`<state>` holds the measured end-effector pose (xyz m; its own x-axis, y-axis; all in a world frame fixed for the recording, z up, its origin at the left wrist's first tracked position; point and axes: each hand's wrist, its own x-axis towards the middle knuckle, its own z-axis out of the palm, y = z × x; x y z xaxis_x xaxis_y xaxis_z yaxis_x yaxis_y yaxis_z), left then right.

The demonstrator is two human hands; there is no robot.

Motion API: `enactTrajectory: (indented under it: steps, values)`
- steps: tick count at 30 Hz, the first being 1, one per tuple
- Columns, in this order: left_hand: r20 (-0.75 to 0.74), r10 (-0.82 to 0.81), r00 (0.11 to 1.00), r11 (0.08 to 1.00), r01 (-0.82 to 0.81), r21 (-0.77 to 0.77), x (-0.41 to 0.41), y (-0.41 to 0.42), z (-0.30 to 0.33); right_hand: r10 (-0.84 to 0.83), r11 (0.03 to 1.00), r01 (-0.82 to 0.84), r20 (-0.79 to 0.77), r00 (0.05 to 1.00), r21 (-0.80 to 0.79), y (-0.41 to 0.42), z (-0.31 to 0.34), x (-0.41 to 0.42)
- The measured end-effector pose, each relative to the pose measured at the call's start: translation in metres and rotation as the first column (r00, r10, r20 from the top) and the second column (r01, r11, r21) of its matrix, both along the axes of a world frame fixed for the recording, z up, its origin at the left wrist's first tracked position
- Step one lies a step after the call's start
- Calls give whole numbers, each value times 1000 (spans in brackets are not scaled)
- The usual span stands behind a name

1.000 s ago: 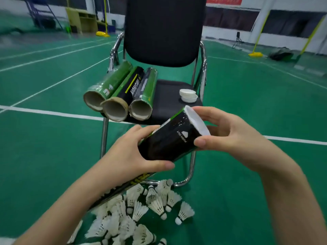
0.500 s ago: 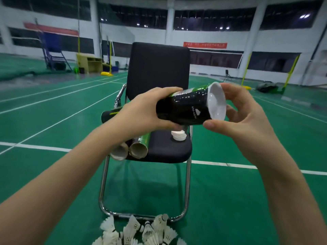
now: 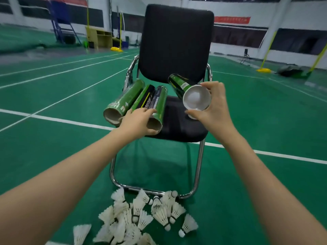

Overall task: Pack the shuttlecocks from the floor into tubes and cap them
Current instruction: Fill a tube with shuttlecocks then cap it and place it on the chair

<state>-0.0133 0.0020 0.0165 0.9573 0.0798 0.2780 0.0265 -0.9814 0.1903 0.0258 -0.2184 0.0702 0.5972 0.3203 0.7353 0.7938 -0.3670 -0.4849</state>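
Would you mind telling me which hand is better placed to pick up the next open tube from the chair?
Left. The left hand already rests on the open tubes; the right hand holds the capped tube.

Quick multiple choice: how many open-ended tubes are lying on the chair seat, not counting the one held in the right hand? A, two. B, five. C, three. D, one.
C: three tubes lie side by side on the chair seat, open ends toward the camera, the left hand on the middle one, while the right hand holds a fourth, capped tube.
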Motion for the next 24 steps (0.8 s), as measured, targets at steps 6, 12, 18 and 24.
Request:
enactTrajectory:
  steps: [6,12,18,24]
  values:
    - [181,60,982,951,-111,289,3,0,-47,-38,976,56,88,995,-211,39,-50,35]
    - [396,118,911,873,-285,396,17,1,-77,-30,909,108,195,980,-404,57,-99,52]
    - [563,-20,826,883,-249,397,20,8,-73,-7,876,72,136,991,-478,42,-107,55]
    - [575,-93,813,927,-141,349,2,9,-54,-19,894,16,-3,1000,-448,48,-83,39]
